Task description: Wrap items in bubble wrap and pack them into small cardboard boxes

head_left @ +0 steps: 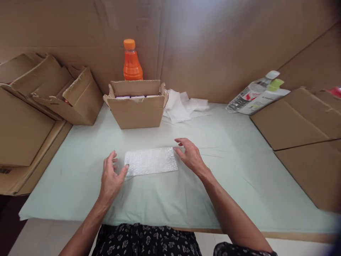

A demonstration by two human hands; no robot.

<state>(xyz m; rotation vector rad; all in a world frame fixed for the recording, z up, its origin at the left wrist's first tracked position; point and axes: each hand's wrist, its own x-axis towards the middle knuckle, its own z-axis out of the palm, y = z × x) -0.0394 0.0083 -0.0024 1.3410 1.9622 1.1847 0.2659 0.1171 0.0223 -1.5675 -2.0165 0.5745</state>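
Note:
A flat sheet or pouch of clear bubble wrap [151, 161] lies on the cloth-covered table in front of me, its long side running left to right. At its left end is my left hand [112, 174], fingers apart, with the thumb tip at the edge of the wrap. My right hand [189, 154] hovers by the upper right corner, fingers curved and spread, thumb close to the wrap. Neither hand grips anything. Whether anything lies inside the wrap, I cannot tell.
Behind the wrap stands an open cardboard box [141, 112] with purple-edged packs inside. An orange bottle [132, 65] rises behind it, and white sheets [183, 106] lie beside it. Cardboard boxes [82, 97] crowd the left; a clear bottle [250, 94], a white pouch [262, 101] and cartons [295, 121] flank the right.

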